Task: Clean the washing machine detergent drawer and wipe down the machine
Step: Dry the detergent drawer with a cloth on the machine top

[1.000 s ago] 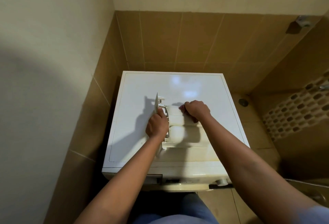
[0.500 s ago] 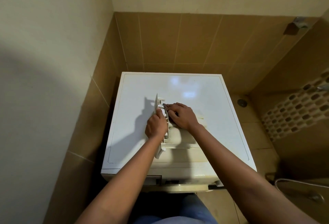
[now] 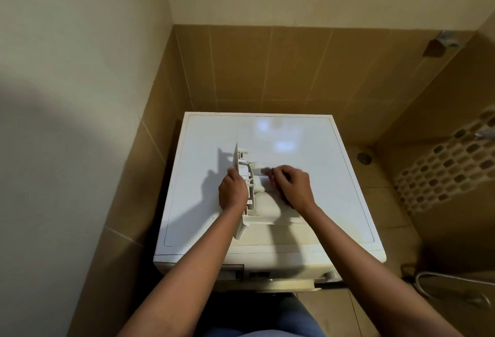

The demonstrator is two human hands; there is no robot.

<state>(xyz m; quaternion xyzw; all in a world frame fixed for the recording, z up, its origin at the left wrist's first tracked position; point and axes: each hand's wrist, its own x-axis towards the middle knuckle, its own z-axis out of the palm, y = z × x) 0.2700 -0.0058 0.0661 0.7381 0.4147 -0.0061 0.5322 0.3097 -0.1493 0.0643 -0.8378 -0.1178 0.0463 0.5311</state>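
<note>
The white detergent drawer (image 3: 265,209) lies on the flat top of the white washing machine (image 3: 302,138), with its front panel standing on edge to the left. My left hand (image 3: 232,193) grips that front panel. My right hand (image 3: 293,185) is over the drawer's body, fingers curled, pinching a small white piece (image 3: 260,171) that is too blurred to identify. At the machine's front left, the dark drawer slot (image 3: 232,272) stands open.
Tan tiled walls close in on the left and behind the machine. To its right there is tiled floor with a round drain (image 3: 363,158). A metal hose (image 3: 426,281) lies at the lower right, and a metal fitting (image 3: 445,38) sticks out of the right wall.
My right hand went from the drawer's far right end to its front part, then drew back right with fingers curled. My left hand kept its grip on the front panel.
</note>
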